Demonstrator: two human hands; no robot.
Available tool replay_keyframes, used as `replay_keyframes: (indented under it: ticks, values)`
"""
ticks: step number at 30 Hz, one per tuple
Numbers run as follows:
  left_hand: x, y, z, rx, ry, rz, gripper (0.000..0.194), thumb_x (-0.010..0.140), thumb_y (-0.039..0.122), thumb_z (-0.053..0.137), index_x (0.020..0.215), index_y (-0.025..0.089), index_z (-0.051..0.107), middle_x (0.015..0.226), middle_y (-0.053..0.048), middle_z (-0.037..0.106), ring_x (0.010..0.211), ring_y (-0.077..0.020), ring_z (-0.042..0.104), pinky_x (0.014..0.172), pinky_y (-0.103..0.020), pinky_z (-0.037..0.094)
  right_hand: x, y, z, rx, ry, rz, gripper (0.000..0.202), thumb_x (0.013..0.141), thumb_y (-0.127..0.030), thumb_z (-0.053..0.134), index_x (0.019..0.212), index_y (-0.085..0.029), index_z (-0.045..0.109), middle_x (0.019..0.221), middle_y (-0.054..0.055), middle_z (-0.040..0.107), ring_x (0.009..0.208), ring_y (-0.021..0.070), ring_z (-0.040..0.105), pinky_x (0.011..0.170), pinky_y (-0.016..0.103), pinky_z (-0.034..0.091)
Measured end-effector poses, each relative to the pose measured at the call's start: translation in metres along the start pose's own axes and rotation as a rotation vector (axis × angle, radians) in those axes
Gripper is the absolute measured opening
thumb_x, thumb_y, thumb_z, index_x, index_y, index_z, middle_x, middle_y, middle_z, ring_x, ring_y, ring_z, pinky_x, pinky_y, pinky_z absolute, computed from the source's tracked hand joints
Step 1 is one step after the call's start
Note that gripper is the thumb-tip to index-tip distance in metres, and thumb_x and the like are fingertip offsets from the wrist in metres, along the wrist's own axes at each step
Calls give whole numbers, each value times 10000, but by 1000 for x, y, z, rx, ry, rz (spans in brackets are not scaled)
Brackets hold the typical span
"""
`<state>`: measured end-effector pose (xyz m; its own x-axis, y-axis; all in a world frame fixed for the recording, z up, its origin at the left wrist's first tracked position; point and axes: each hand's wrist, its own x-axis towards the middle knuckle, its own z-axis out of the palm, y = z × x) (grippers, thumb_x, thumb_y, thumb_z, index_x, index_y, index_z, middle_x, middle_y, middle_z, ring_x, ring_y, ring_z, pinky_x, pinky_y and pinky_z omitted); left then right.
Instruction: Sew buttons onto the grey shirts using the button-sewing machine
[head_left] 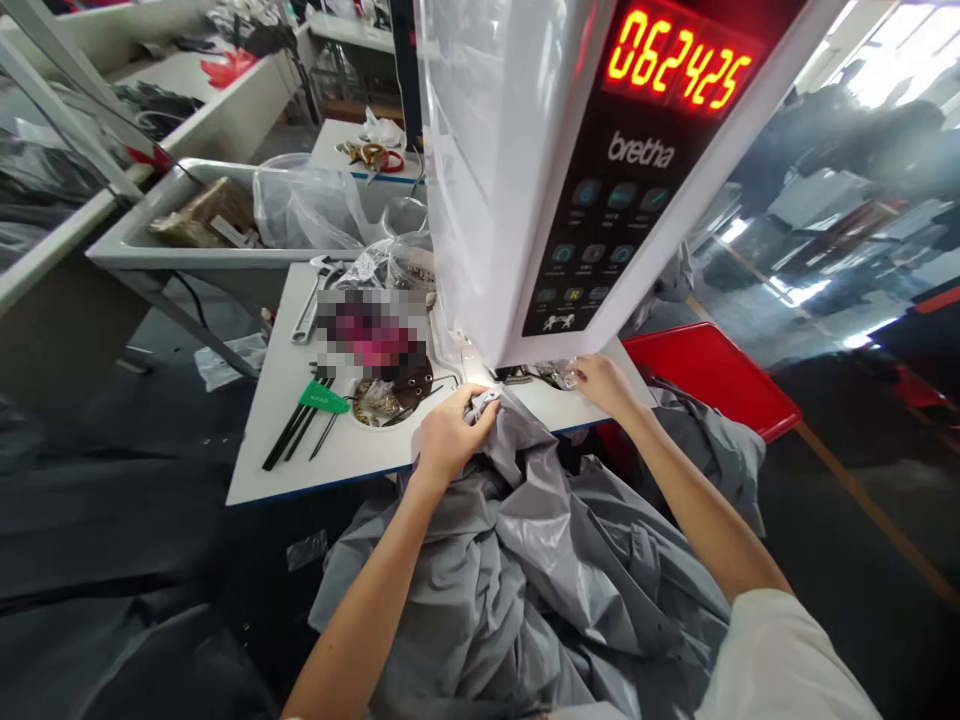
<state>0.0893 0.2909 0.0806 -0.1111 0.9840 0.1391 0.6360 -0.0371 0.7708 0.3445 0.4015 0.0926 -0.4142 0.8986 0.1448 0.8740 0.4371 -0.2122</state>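
Observation:
Grey fabric (555, 500) lies bunched in my lap and runs up to the front edge of the white work table (262, 440). My left hand (454, 430) pinches a fold of it just below the white machine (480, 200) with the red number display. To the right, my right hand (604, 385) is at the small clear-wrapped parts (559, 372) on the table, its fingers closed; what they hold is too small to make out.
Left on the table are black rods (289, 440), a green tag (324, 397), a wrench (306, 308) and a round recess with small metal parts (379, 402). A red tray (712, 375) stands at the right. Behind is a white trough (142, 240) with plastic bags.

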Motion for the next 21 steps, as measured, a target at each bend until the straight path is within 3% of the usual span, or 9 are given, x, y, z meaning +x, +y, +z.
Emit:
replay_keyframes:
  ticks: [5, 8, 11, 15, 21]
  values:
    - [1, 0, 1, 7, 10, 4, 269, 838, 450, 560, 1024, 274, 643, 961, 20, 716, 840, -168, 644, 701, -243, 411, -3, -3, -3, 53, 41, 61, 198, 808, -129, 573, 879, -166, 753, 926, 96, 702, 887, 212, 628, 810, 301, 463]
    - [1, -1, 1, 6, 12, 8, 270, 837, 450, 562, 1025, 274, 643, 951, 21, 717, 833, -166, 646, 689, -242, 409, -3, -1, -3, 187, 115, 126, 146, 777, -177, 619, 822, -170, 758, 866, 84, 709, 782, 200, 633, 762, 311, 480]
    - [0, -1, 1, 9, 12, -3, 268, 834, 454, 566, 1021, 278, 644, 933, 22, 717, 821, -169, 647, 675, -243, 402, -7, 1, -6, 403, 186, 219, 132, 742, -235, 658, 806, -180, 760, 807, 59, 721, 707, 185, 631, 718, 312, 489]
    - [0, -1, 1, 9, 16, -5, 261, 835, 451, 567, 1020, 283, 642, 932, 25, 716, 824, -170, 646, 678, -244, 400, -19, -6, -14, 800, 250, 334, 231, 689, -357, 716, 853, -201, 763, 828, 43, 730, 761, 177, 644, 748, 314, 501]
    - [0, -1, 2, 5, 28, -2, 243, 836, 438, 571, 1013, 285, 637, 931, 28, 714, 821, -166, 644, 682, -242, 399, -36, -23, -27, 1318, 142, 532, 354, 555, -423, 833, 842, -228, 763, 853, 33, 723, 722, 102, 618, 696, 239, 491]
